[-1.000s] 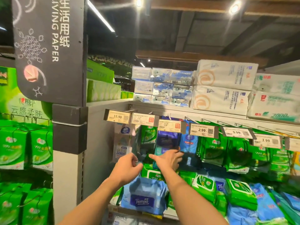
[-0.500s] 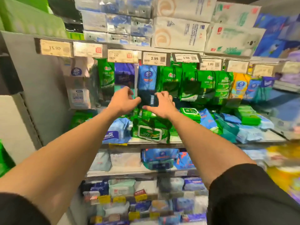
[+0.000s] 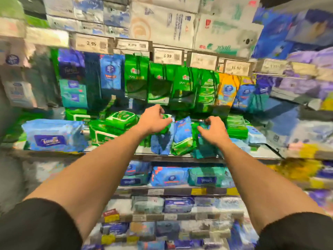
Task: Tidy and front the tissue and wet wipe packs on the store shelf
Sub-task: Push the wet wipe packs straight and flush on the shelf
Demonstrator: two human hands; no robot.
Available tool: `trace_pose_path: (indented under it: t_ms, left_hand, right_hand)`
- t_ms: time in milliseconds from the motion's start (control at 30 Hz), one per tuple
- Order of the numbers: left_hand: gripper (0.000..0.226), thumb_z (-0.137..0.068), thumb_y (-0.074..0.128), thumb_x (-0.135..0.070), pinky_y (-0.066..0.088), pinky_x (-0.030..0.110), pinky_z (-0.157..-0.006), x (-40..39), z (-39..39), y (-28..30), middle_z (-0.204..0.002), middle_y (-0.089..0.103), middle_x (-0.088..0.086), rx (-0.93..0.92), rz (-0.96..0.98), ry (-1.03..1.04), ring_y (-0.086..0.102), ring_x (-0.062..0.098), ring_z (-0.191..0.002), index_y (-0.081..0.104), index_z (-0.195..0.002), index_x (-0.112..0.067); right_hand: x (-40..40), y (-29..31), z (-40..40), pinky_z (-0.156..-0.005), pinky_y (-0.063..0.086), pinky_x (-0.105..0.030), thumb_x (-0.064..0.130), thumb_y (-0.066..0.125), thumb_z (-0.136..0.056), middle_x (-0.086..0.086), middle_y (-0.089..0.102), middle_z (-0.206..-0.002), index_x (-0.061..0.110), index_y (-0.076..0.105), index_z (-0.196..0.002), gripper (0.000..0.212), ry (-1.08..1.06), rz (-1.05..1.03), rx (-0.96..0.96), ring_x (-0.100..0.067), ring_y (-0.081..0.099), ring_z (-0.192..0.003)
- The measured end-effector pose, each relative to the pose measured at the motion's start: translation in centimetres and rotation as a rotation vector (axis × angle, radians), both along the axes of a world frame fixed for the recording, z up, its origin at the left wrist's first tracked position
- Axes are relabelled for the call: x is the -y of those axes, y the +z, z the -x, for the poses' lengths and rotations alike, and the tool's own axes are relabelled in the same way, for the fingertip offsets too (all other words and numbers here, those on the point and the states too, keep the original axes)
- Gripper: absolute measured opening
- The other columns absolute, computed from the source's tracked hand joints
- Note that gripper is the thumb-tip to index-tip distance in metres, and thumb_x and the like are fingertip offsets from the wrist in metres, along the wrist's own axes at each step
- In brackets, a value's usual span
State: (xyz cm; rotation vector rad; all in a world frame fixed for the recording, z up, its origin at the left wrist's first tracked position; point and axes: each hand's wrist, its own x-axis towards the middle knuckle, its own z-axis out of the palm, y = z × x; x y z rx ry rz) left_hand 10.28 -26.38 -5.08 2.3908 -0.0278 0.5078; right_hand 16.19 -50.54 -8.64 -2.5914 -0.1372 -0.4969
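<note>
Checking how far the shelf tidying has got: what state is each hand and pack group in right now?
Left hand: fingers curled over a small green pack.
Right hand: curled among loose packs; grip unclear.
Blue and green soft packs: jumbled, tilted at the shelf edge.
Large blue Tempo pack: lying flat, label forward.
Green hanging packs: hanging upright.

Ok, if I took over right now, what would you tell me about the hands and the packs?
Left hand: over the jumbled packs, fingers curled at a green pack; the blur hides whether it grips.
Right hand: fingers curled over the leaning blue and green packs; grip unclear too.
Hanging green packs hang in a row above.
The big blue pack at the left lies at the shelf edge, label forward.
Left to do: stand the middle heap up and face it forward.
</note>
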Motion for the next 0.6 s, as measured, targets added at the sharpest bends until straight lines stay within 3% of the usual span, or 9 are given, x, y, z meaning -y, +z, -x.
trace_pose_path:
  t_ms: [133, 333, 433, 600]
  left_hand:
    - [0.034, -0.079, 0.070, -0.033, 0.047, 0.034, -0.079, 7.4, -2.1, -1.2, -0.098, 0.068, 0.013, -0.043, -0.067, 0.011, 0.063, 0.030, -0.093, 0.060, -0.102, -0.010]
    - [0.040, -0.080, 0.067, -0.035, 0.046, 0.035, -0.080, 13.1, -4.7, -3.6, -0.106, 0.066, 0.016, -0.148, -0.094, 0.141, 0.061, 0.035, -0.101, 0.058, -0.107, -0.007]
    - [0.044, -0.081, 0.067, -0.036, 0.046, 0.037, -0.081, 14.4, -6.1, -3.5, -0.109, 0.064, 0.020, -0.176, -0.128, 0.187, 0.060, 0.037, -0.104, 0.057, -0.109, -0.003]
    - [0.052, -0.084, 0.068, -0.041, 0.046, 0.040, -0.090, 15.8, -7.7, -4.2, -0.117, 0.060, 0.022, -0.219, -0.211, 0.253, 0.056, 0.039, -0.111, 0.053, -0.115, -0.003]
  right_hand:
    - [6.9, -0.2, -2.2, -0.085, 0.046, -0.042, 0.032, 0.070, -0.082, -0.025, 0.057, -0.110, 0.001, 0.058, -0.104, 0.040, 0.016, 0.020, -0.072, -0.041, 0.056, -0.105]
    - [14.2, -1.0, -3.7, -0.082, 0.050, -0.039, 0.031, 0.071, -0.078, -0.023, 0.063, -0.112, 0.006, 0.059, -0.107, 0.040, 0.013, 0.020, -0.167, -0.039, 0.061, -0.107]
    - [15.6, -0.6, -5.2, -0.089, 0.051, -0.042, 0.036, 0.071, -0.082, -0.021, 0.060, -0.120, 0.003, 0.055, -0.120, 0.053, 0.021, 0.032, -0.188, -0.038, 0.059, -0.110]
    - [14.2, -0.4, -6.1, -0.080, 0.052, -0.041, 0.039, 0.067, -0.086, -0.016, 0.061, -0.112, 0.007, 0.055, -0.114, 0.044, 0.080, 0.050, -0.175, -0.036, 0.061, -0.101]
